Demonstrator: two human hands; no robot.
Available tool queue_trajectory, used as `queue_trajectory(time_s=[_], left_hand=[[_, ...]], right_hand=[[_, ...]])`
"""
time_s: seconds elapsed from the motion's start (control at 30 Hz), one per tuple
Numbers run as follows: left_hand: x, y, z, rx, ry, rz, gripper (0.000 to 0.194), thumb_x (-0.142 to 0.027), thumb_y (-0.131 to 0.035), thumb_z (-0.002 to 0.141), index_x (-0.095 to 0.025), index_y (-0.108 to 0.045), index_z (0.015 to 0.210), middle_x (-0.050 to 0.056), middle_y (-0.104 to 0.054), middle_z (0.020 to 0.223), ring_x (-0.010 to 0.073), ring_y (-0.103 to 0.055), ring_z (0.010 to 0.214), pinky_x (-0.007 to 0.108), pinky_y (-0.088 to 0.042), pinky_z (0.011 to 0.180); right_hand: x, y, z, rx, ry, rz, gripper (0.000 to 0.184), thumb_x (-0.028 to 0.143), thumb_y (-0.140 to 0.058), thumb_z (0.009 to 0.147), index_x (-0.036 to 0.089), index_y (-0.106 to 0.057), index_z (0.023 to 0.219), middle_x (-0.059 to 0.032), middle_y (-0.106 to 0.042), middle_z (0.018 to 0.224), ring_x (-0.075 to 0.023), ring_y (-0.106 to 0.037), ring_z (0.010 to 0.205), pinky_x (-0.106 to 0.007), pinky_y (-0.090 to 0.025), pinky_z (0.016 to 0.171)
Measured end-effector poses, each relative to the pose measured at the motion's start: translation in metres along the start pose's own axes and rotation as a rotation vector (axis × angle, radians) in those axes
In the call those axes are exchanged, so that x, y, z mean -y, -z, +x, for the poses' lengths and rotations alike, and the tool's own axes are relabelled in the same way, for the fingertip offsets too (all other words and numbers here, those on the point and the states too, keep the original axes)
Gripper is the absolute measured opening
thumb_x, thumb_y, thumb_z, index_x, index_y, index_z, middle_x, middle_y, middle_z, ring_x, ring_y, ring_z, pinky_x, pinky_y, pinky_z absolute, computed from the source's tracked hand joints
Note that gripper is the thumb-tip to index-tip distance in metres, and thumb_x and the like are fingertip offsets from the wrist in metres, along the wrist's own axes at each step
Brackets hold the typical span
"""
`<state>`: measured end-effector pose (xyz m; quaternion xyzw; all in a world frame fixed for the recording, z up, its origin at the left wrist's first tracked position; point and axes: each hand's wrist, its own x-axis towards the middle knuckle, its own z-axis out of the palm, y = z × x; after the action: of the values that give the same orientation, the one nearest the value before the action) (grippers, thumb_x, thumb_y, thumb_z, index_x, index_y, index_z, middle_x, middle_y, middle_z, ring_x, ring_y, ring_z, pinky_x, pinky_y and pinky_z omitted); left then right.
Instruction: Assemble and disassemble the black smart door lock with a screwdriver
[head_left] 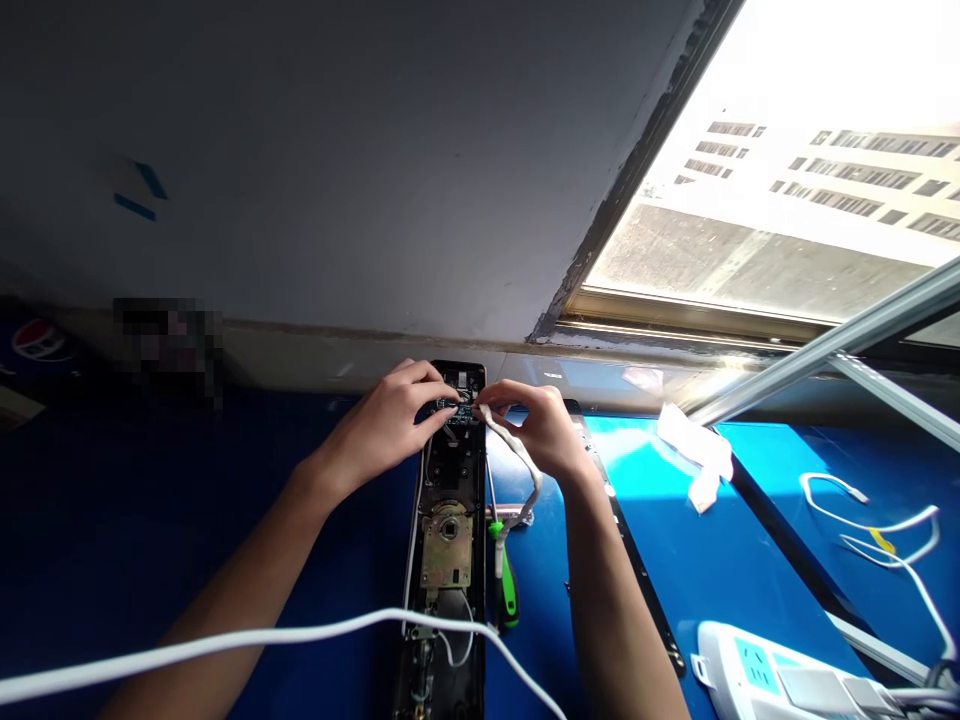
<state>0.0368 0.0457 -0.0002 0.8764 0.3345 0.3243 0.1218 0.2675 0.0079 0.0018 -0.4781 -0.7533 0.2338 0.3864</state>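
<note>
Blue and glossy, the counter (322, 560) carries a long black housing (450, 470) fitted with a brass-toned plate (447, 550), and at its far end the left hand (409, 400) and the right hand (529, 415) meet over a small circuit board (463, 412). The left hand's grip is pinched in at the board's left side, while the right hand's grip is pinched at the end of a whitish wrapped cable (534, 475), though whether either fully closes on something is too small to tell. Just right of the housing lies a green-handled screwdriver (508, 585), and a white cord (300, 633) crosses the foreground.
</note>
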Motion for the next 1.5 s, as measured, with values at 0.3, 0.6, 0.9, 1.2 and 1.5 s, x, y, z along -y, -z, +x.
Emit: queue_trajectory(time_s=[0.3, 0.6, 0.9, 1.2, 1.5], left_hand=[[0.004, 0.003, -0.006, 0.07, 0.047, 0.042, 0.026, -0.042, -0.072, 0.094, -0.027, -0.078, 0.114, 0.01, -0.055, 0.141, 0.032, -0.059, 0.128, 0.05, -0.054, 0.111], [0.005, -0.003, -0.007, 0.202, 0.185, -0.066, 0.041, -0.05, -0.079, 0.086, -0.029, -0.075, 0.121, 0.011, -0.029, 0.17, 0.0402, -0.051, 0.145, 0.052, -0.049, 0.118], [0.007, -0.013, -0.003, 0.12, 0.246, -0.149, 0.048, -0.053, -0.089, 0.074, -0.03, -0.078, 0.114, 0.013, -0.05, 0.15, 0.0414, -0.056, 0.14, 0.053, -0.052, 0.113], [0.003, -0.016, -0.002, 0.093, 0.31, -0.154, 0.05, -0.043, -0.095, 0.068, -0.03, -0.078, 0.113, 0.012, -0.047, 0.151, 0.0434, -0.05, 0.144, 0.055, -0.05, 0.115], [-0.001, -0.014, 0.0, 0.111, 0.373, -0.207, 0.055, -0.039, -0.097, 0.063, -0.03, -0.079, 0.114, 0.01, -0.045, 0.151, 0.0425, -0.046, 0.147, 0.055, -0.044, 0.121]], right_hand=[[0.01, 0.001, -0.003, 0.057, 0.058, -0.212, 0.023, 0.006, -0.066, 0.089, 0.022, -0.077, 0.1, -0.0044, -0.078, 0.095, -0.0162, -0.07, 0.082, -0.028, -0.051, 0.073], [0.021, -0.001, -0.005, 0.075, 0.144, -0.357, 0.027, -0.002, -0.064, 0.086, 0.02, -0.077, 0.092, -0.0039, -0.075, 0.088, -0.0152, -0.065, 0.077, -0.026, -0.048, 0.069], [0.019, -0.007, -0.004, 0.036, -0.016, -0.398, 0.023, 0.003, -0.065, 0.081, 0.023, -0.072, 0.09, -0.0035, -0.074, 0.087, -0.0169, -0.063, 0.076, -0.028, -0.042, 0.067], [0.014, -0.008, -0.006, 0.006, -0.038, -0.354, 0.019, 0.007, -0.063, 0.081, 0.023, -0.067, 0.088, 0.0004, -0.074, 0.084, -0.0145, -0.06, 0.072, -0.027, -0.041, 0.066], [0.015, -0.015, -0.003, 0.006, -0.02, -0.342, 0.021, 0.001, -0.059, 0.073, 0.021, -0.063, 0.079, 0.0011, -0.066, 0.073, -0.0129, -0.056, 0.067, -0.025, -0.037, 0.063]])
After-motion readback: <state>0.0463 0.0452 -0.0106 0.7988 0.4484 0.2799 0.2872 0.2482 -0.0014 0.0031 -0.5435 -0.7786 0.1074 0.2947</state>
